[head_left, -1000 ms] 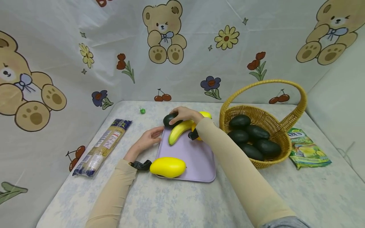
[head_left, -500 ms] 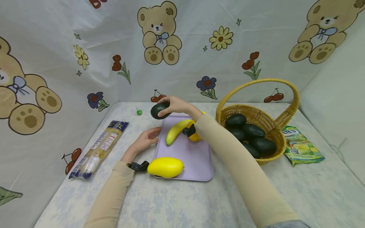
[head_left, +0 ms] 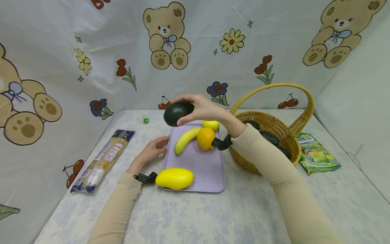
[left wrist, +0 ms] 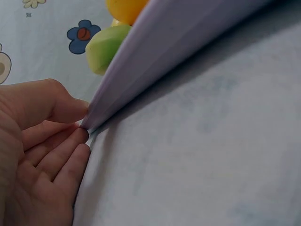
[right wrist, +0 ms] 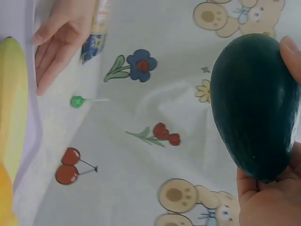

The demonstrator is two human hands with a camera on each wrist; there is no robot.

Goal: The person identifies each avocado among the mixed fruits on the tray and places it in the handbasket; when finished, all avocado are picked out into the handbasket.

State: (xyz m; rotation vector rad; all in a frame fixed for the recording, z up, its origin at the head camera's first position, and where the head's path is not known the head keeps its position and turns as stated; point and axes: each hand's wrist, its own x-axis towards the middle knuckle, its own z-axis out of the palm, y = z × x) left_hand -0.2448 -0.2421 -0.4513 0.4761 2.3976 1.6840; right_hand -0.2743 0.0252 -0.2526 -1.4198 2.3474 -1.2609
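My right hand (head_left: pixel 205 108) grips a dark green avocado (head_left: pixel 176 114) above the far end of the lilac tray (head_left: pixel 201 173). In the right wrist view the avocado (right wrist: pixel 256 106) is seen whole, its narrow end against the fingers, the thumb along its side. My left hand (head_left: pixel 152 150) rests at the tray's left edge; in the left wrist view thumb and fingertips touch the rim (left wrist: pixel 106 96), fingers relaxed. On the tray lie a banana (head_left: pixel 186 139), an orange (head_left: pixel 205 139), a lemon (head_left: pixel 211 125) and, at the near left corner, a yellow mango (head_left: pixel 175 178).
Right of the tray stands a wicker basket (head_left: pixel 246 166) with a tall handle, holding several avocados (head_left: pixel 269 137), partly hidden by my right arm. Beyond it lies a green candy bag (head_left: pixel 317 152). A spaghetti packet (head_left: pixel 105 161) lies at the left, and a green lollipop (head_left: pixel 146 120) behind it.
My right hand has lifted the avocado off the tray's far left corner, first leftward, then up and back rightward. The orange and lemon are now uncovered. My left hand stays at the tray's edge.
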